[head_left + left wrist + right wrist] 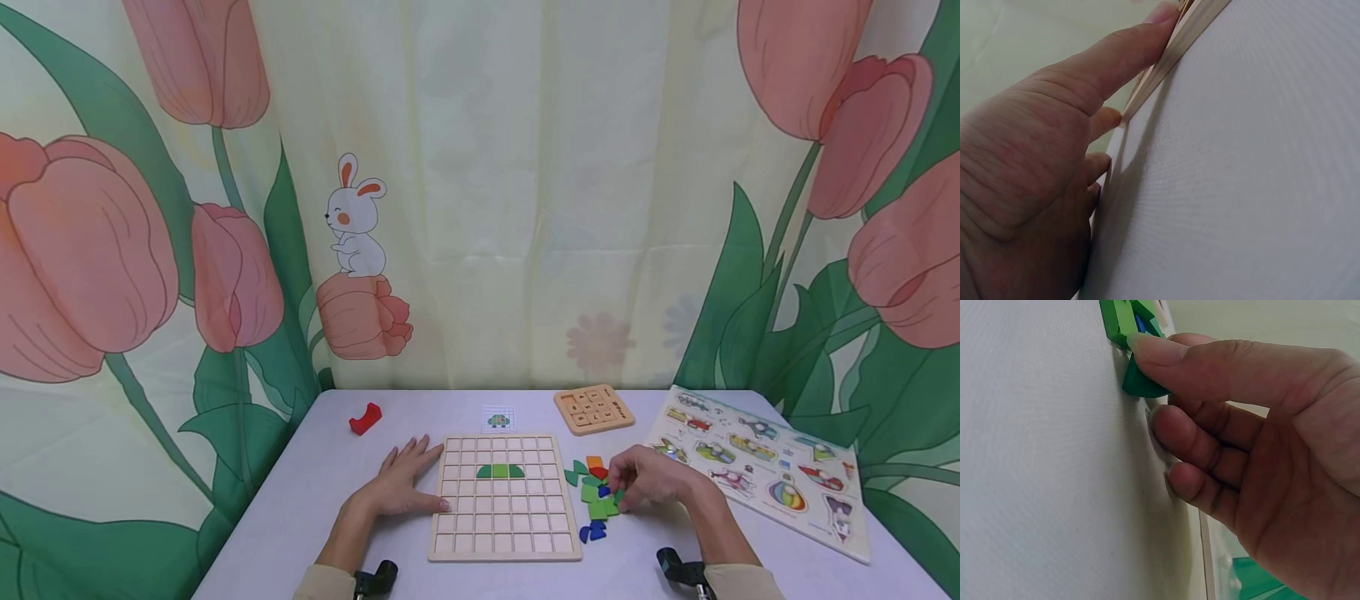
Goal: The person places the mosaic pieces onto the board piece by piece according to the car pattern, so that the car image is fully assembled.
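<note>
A wooden grid board (504, 557) lies on the table. Within it, a light green square tile (500, 472) sits between two dark green quarter-round tiles. My left hand (405, 482) is spread at the board's left side, its thumb touching the edge; the left wrist view shows the thumb (1125, 56) on the wooden rim. Over a loose pile of tiles right of the board, my right hand (654, 477) pinches a dark green quarter-round tile (1141, 381) between thumb and forefinger, low by the tabletop. Light green squares (589, 493) and blue tiles (597, 531) lie beside it.
Behind the board lies a small pattern card (498, 419) with a green figure. A wooden number puzzle (594, 409) stands behind the pile. On the right is a large picture board (757, 467); a red arched block (365, 419) lies at the back left.
</note>
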Tool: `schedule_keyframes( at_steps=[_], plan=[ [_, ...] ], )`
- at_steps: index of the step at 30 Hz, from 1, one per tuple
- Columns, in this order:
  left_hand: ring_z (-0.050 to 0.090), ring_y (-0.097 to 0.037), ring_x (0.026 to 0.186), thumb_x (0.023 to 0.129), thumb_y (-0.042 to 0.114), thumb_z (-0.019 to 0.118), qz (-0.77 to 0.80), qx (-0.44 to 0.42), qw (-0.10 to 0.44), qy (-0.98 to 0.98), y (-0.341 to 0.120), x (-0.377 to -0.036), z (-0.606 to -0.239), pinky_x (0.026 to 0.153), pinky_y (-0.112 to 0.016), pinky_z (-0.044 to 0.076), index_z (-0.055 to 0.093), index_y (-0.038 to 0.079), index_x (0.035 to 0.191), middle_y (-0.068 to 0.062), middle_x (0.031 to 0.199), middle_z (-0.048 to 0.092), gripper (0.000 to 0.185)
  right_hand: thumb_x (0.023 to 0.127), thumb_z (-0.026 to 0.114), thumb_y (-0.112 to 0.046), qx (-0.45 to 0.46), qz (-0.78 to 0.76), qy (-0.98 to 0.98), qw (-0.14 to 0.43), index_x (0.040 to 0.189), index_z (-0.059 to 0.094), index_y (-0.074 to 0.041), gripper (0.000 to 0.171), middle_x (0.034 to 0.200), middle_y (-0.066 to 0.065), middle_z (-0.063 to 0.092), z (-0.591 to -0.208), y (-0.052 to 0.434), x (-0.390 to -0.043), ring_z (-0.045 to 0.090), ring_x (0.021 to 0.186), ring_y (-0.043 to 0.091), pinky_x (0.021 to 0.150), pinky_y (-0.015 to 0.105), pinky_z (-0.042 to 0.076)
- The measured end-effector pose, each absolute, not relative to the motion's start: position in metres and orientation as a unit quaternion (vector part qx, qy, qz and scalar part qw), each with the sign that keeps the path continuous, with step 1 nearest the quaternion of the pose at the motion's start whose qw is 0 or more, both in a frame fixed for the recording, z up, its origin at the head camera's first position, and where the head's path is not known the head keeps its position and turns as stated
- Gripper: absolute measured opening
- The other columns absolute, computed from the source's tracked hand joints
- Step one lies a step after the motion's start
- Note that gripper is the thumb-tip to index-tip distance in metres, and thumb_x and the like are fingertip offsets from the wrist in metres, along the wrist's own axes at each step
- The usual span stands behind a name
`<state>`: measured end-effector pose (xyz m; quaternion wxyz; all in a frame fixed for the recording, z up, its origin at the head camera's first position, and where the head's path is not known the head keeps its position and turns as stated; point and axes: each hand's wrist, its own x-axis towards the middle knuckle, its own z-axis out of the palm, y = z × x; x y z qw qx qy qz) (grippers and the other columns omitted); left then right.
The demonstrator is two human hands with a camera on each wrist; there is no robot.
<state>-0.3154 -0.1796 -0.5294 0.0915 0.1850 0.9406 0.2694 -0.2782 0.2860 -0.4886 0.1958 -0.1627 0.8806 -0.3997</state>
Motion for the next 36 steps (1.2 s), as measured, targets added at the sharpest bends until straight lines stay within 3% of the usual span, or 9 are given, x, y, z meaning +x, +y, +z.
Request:
schedule_keyframes(
  at_steps=[6, 11, 15, 21, 30, 36],
  plan=[
    [0.008, -0.037, 0.163, 0.068, 0.071, 0.082, 0.269, 0.182, 0.089, 0.941, -0.180, -0.316, -0.530, 0.128, -0.065, 0.000, 0.040, 0.026, 0.162, -0.012, 0.173, 0.023, 0.112, 0.080, 0.085, 0.000, -0.159, -0.407, 0.882, 0.178, 0.090, 0.072, -0.003, 0.017, 0.080, 0.002, 0.064, -0.486, 0.286, -0.278, 0.057, 0.078, 0.020, 0.064, 0.027, 0.044],
    [0.009, -0.037, 0.163, 0.068, 0.071, 0.082, 0.271, 0.184, 0.087, 0.941, -0.180, -0.317, -0.531, 0.128, -0.066, 0.001, 0.040, 0.026, 0.161, -0.012, 0.173, 0.024, 0.111, 0.084, 0.085, -0.008, -0.148, -0.430, 0.882, 0.124, 0.094, 0.077, -0.004, 0.013, 0.091, 0.005, 0.073, -0.485, 0.287, -0.280, 0.062, 0.084, 0.023, 0.070, 0.031, 0.049],
    [0.008, -0.037, 0.163, 0.068, 0.071, 0.082, 0.271, 0.182, 0.089, 0.941, -0.180, -0.316, -0.531, 0.128, -0.066, 0.000, 0.040, 0.026, 0.162, -0.012, 0.173, 0.023, 0.112, 0.088, 0.083, -0.013, -0.143, -0.472, 0.865, 0.090, 0.104, 0.078, 0.000, 0.021, 0.101, 0.008, 0.078, -0.482, 0.285, -0.284, 0.066, 0.091, 0.021, 0.078, 0.028, 0.054],
    [0.008, -0.037, 0.163, 0.069, 0.072, 0.081, 0.271, 0.181, 0.091, 0.941, -0.179, -0.315, -0.530, 0.128, -0.066, 0.000, 0.040, 0.025, 0.162, -0.012, 0.174, 0.023, 0.112, 0.092, 0.080, -0.013, -0.137, -0.508, 0.848, 0.058, 0.112, 0.077, 0.002, 0.025, 0.108, 0.013, 0.078, -0.483, 0.273, -0.285, 0.068, 0.091, 0.017, 0.079, 0.025, 0.059],
    [0.007, -0.036, 0.163, 0.068, 0.072, 0.081, 0.274, 0.179, 0.092, 0.941, -0.179, -0.316, -0.532, 0.129, -0.065, 0.000, 0.040, 0.027, 0.162, -0.011, 0.174, 0.023, 0.112, 0.093, 0.079, -0.016, -0.131, -0.506, 0.851, 0.043, 0.118, 0.077, -0.003, 0.029, 0.112, 0.008, 0.077, -0.490, 0.248, -0.289, 0.067, 0.097, 0.020, 0.082, 0.021, 0.057],
    [0.008, -0.036, 0.163, 0.068, 0.071, 0.082, 0.273, 0.179, 0.089, 0.941, -0.180, -0.316, -0.532, 0.128, -0.065, 0.000, 0.040, 0.027, 0.161, -0.011, 0.174, 0.023, 0.111, 0.092, 0.080, -0.017, -0.147, -0.525, 0.838, 0.024, 0.117, 0.077, 0.000, 0.030, 0.111, 0.010, 0.077, -0.489, 0.230, -0.287, 0.068, 0.092, 0.018, 0.079, 0.021, 0.058]
  ],
)
